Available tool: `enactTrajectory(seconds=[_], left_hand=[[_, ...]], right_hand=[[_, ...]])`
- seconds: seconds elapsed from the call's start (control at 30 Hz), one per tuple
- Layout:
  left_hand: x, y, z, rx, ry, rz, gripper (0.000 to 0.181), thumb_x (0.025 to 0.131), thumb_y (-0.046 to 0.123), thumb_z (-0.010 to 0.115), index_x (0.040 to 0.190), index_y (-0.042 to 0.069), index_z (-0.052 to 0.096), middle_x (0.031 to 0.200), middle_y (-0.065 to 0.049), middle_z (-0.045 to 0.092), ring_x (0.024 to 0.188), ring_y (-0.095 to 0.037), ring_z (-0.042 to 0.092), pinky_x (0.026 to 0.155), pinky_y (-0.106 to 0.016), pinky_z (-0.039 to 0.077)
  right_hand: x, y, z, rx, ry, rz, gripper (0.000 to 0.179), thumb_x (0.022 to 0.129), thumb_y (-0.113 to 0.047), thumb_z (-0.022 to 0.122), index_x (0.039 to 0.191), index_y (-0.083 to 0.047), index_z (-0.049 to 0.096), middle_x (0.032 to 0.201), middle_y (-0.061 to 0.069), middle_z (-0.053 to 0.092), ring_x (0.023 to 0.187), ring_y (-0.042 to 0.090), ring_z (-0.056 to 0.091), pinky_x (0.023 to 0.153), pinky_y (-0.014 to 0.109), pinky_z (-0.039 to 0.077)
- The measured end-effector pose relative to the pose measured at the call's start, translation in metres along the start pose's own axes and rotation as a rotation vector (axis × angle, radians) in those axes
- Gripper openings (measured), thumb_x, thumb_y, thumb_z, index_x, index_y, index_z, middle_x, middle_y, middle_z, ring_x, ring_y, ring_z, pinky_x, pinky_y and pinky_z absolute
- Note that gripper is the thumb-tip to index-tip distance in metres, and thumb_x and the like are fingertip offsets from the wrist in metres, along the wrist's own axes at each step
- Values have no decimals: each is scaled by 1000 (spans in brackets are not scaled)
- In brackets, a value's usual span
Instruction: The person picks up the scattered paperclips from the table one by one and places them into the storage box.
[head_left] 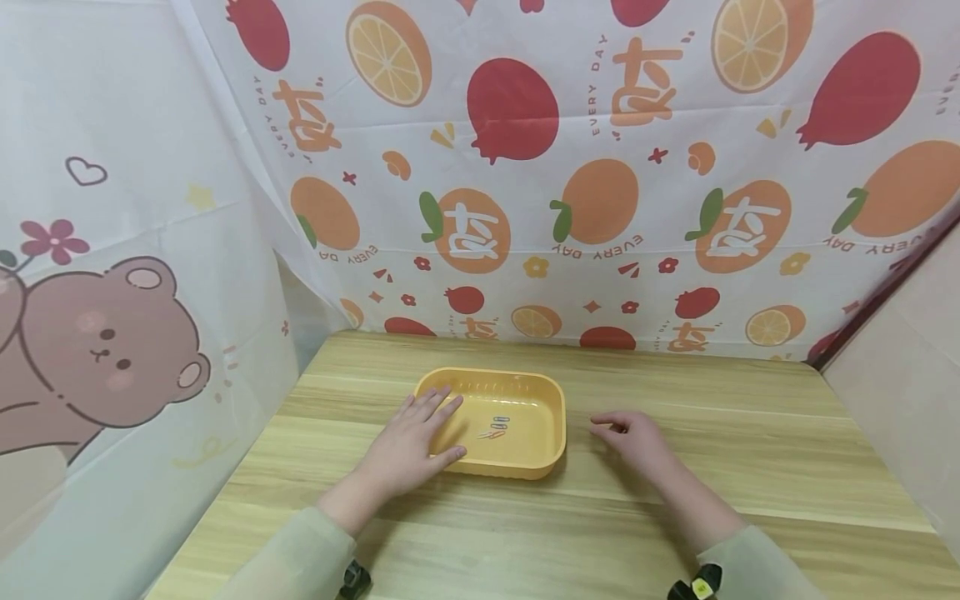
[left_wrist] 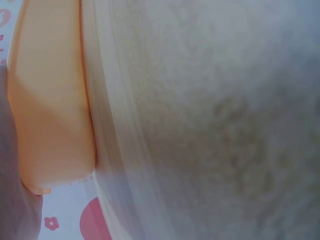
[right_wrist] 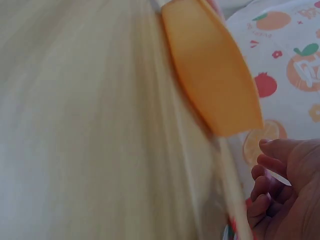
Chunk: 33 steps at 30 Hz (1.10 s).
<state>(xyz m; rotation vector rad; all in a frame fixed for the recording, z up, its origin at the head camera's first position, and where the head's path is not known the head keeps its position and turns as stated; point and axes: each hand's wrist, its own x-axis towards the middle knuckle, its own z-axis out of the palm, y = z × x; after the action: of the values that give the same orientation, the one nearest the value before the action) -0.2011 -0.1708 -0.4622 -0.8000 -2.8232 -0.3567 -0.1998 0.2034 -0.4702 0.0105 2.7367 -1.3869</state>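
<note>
Blue and pink clips [head_left: 498,427] lie in a yellow plastic tray [head_left: 525,468]. Left hand [head_left: 408,446] spreads, released; right hand [head_left: 637,442] curls, grip unclear.

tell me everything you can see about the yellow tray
The yellow tray is a shallow, rounded rectangle with a thin rim and a smooth, plastic-looking body, ribbed-looking inside its far wall. It sits upright on the wooden-looking table. A few small clips lie on its floor. The left hand spreads over its left side, apparently touching the rim.
</note>
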Motion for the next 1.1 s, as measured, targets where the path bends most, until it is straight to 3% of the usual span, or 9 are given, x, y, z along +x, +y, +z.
enactTrajectory(seconds=[0.3,0.6,0.7,0.93,1.1], left_hand=[[-1,1,0,-3,2,3,77,92,59,60,155,21,36,161,-6,31,148,-30,26,121,-52,16],[-1,-1,-1,18,-4,4,79,93,64,54,156,21,35,161,-6,30,148,-30,26,121,-52,18],[-1,-1,0,11,-1,8,79,93,64,54,156,20,35,161,-7,30,148,-31,26,121,-51,17],[-1,-3,2,12,-6,3,80,93,69,48,156,21,33,161,-6,30,149,-29,24,122,-50,16],[0,-4,3,9,-19,-6,81,93,69,47,157,22,32,162,-4,28,149,-27,22,122,-49,14]], right_hand=[[-13,29,-17,-95,23,7,28,95,-25,68,116,-9,74,96,1,69,79,15,54,65,29,46],[-16,39,-28,-85,28,14,27,94,-30,69,114,-12,76,85,1,67,66,14,49,54,27,42],[-17,41,-30,-87,31,27,26,94,-29,69,113,-12,76,88,2,67,66,15,49,53,28,43],[-20,46,-32,-142,45,-9,21,93,-26,70,109,-14,77,107,6,72,83,16,58,69,32,47],[-24,50,-33,-181,56,-47,17,92,-23,72,105,-14,78,105,6,72,88,17,61,75,35,50]])
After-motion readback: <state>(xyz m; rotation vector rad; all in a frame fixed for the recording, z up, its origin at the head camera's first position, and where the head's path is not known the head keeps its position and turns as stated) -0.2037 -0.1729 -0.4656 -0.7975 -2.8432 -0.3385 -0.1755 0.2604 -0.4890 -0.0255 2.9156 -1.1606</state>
